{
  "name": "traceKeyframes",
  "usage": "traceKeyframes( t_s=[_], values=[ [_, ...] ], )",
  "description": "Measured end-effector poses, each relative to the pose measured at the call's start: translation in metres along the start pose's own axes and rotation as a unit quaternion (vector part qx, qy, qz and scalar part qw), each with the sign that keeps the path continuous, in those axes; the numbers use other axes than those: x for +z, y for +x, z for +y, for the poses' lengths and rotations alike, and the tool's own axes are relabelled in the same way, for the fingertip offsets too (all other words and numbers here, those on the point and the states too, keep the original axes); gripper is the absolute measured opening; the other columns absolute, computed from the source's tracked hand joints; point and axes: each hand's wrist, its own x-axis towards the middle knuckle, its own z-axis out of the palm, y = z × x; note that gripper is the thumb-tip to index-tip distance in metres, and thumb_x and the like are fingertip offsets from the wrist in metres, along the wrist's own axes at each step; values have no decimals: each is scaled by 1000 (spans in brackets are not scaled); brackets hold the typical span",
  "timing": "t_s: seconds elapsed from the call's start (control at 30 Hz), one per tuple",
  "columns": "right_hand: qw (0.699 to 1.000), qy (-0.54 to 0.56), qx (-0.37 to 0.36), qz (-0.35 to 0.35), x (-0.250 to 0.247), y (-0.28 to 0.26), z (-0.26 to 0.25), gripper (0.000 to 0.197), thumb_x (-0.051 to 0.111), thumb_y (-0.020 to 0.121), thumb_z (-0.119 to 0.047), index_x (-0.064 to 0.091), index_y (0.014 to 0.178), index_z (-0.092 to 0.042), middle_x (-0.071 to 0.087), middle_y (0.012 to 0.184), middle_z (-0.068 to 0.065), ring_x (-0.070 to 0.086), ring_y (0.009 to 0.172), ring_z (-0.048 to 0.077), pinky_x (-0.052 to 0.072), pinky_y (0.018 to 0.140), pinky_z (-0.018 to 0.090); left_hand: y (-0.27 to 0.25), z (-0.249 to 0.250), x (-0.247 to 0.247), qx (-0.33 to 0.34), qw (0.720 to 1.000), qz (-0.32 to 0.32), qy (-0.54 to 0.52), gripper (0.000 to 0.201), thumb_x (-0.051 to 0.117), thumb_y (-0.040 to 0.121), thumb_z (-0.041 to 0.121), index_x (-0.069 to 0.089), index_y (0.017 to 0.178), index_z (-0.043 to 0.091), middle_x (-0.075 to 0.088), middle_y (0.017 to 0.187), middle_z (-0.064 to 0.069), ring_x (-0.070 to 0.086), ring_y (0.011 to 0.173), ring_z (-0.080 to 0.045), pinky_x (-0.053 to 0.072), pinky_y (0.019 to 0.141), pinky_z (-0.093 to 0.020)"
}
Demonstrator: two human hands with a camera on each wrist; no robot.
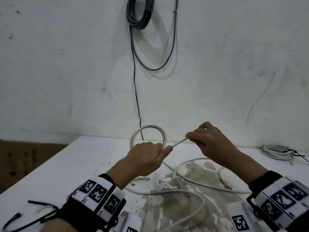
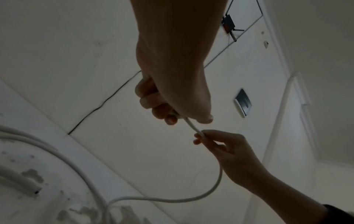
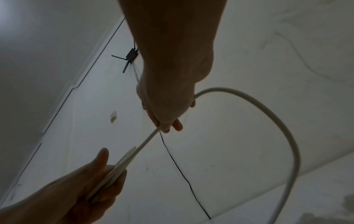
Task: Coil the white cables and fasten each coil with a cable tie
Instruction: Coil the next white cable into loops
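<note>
Above the white table [image 1: 50, 173], the left hand [image 1: 147, 158] is clenched around a small coil [image 1: 148, 133] of white cable [image 1: 179, 141], fingers wrapped over the gathered loops and thumb laid forward along them. Just right of the coil, the right hand [image 1: 212, 141] pinches the same cable between thumb and curled fingers, a short straight run stretched between the two hands. Below the coil the cable's slack lies in loose curves on the table. Far right of the coil, a finished bundle [image 1: 277, 152] rests tied with a black cable tie [image 1: 296, 154].
</note>
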Motion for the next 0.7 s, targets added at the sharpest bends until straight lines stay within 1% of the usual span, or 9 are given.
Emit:
traceKeyframes(
  t_s=[0.07,0.13,0.27,0.37,0.4,0.47,0.57,0.63,0.7],
  values=[
    [998,-48,9,31,-1,3,-3,22,52,85,-26,70,79,-17,70,70,-8,60,75,29,45,56,35,0,6,-1,10,995,-37,-87,50,25,98,47,32,60,15,36,57,2,36,53,-14,35,60,-33],
    [995,-70,36,53,0,4,-8,29,46,86,-35,70,79,-21,71,74,-10,61,77,27,41,63,35,1,8,-5,-5,946,-87,-312,50,34,98,43,30,57,14,31,50,4,27,44,-10,30,48,-25],
    [992,22,91,82,15,1,-11,29,45,89,-31,70,95,-18,67,73,-3,62,69,27,45,64,37,-2,-4,-20,10,682,-129,-720,46,45,89,46,34,51,23,19,37,11,15,29,-5,18,32,-12],
    [975,133,161,77,27,-5,-11,33,48,92,-12,61,122,-15,55,69,2,56,60,27,49,58,40,3,-21,-29,142,445,-180,-866,37,46,94,37,41,62,20,27,43,4,26,34,-11,20,33,-16],
    [965,167,194,60,30,-9,-12,39,49,92,-6,56,128,-18,52,68,3,53,59,25,49,60,40,5,-25,-34,176,390,-173,-887,35,40,98,34,42,67,17,31,47,1,30,38,-13,17,35,-19],
    [953,202,220,57,32,-15,-18,43,53,92,-3,53,131,-19,49,61,-1,49,56,11,46,63,26,10,-29,-42,166,366,-87,-911,42,34,98,34,47,64,13,30,46,1,29,38,-11,14,36,-21],
    [951,225,201,61,36,-16,-34,40,59,90,-16,55,129,-13,48,60,-11,52,61,-3,37,61,8,11,-24,-52,77,407,120,-902,58,27,97,44,44,48,19,16,35,4,12,29,-9,11,29,-19],
    [953,234,193,19,42,-16,-40,44,50,90,-27,54,130,-10,55,70,0,54,66,2,37,65,14,14,-19,-59,61,384,205,-898,58,24,98,45,41,49,20,24,32,5,18,24,-8,14,27,-18],
    [948,246,198,-37,44,-15,-41,35,43,94,-24,58,120,-6,60,80,8,58,74,21,39,68,24,18,-16,-65,52,364,246,-897,51,24,100,43,38,58,19,28,35,8,25,25,-5,17,29,-15]
  ],
)
